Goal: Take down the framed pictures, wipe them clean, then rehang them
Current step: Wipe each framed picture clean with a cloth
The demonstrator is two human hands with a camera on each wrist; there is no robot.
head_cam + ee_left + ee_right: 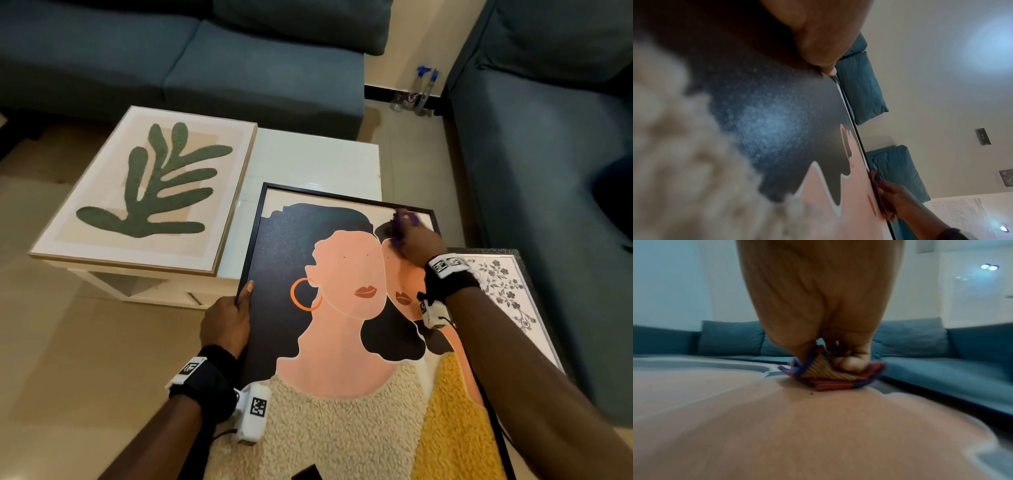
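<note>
A black-framed picture of two faces (329, 308) lies tilted toward me, its top edge on the white table (315, 161). My left hand (229, 318) grips the frame's left edge, thumb on the front. My right hand (411, 240) holds a folded purple and orange striped cloth (830, 378) and presses it on the picture's upper right, near the top corner. The cloth (402, 219) is blurred in the head view. In the left wrist view the picture (777, 129) fills the frame, with my thumb (824, 53) on its edge.
A wood-framed green leaf picture (147, 192) lies flat on the table's left half. A silver-framed floral picture (507, 291) lies under my right forearm. Blue sofas (548, 171) run along the back and right. Two spray bottles (418, 92) stand on the floor between them.
</note>
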